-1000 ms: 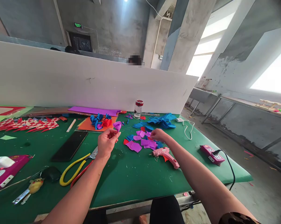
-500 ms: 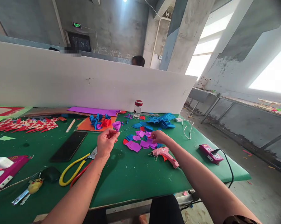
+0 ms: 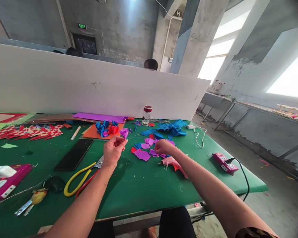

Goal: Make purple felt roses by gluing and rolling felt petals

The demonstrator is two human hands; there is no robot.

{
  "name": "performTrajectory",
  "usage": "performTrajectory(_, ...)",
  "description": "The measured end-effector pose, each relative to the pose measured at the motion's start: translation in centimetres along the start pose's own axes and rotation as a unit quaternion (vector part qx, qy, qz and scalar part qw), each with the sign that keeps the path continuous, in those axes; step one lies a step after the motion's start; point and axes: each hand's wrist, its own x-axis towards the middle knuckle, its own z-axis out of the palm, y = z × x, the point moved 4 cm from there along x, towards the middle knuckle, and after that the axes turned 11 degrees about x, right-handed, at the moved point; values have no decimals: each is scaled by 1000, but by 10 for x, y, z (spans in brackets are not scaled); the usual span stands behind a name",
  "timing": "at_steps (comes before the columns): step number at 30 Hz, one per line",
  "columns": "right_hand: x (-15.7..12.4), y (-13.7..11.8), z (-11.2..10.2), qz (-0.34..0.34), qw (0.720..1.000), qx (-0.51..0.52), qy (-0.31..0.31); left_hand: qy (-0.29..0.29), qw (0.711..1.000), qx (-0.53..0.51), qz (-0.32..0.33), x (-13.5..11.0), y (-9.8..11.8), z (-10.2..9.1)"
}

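By purple pieces (image 3: 142, 155), right hand (image 3: 165, 147), shifted leftward

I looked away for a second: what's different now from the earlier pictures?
The right grip has moved left over the purple paper pieces, the forearm now partly hiding the pink glue gun; whether it holds one is unclear. Beyond the white board, a person's head has shifted right. The left grip still holds the purple paper rose; the jar and phone stayed put.
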Motion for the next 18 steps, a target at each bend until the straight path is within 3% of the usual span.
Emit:
performTrajectory(6, 0, 1, -5, 9, 1000, 18, 7, -2, 1000, 4, -1, 0, 0, 0)
performTrajectory(13, -8, 5, -22, 20, 994, 109, 23, -7, 1000, 17, 2, 0, 0, 1)
performTrajectory(18, -13, 10, -28, 26, 985, 170, 9, -1, 993, 104, 51, 0, 1, 0)
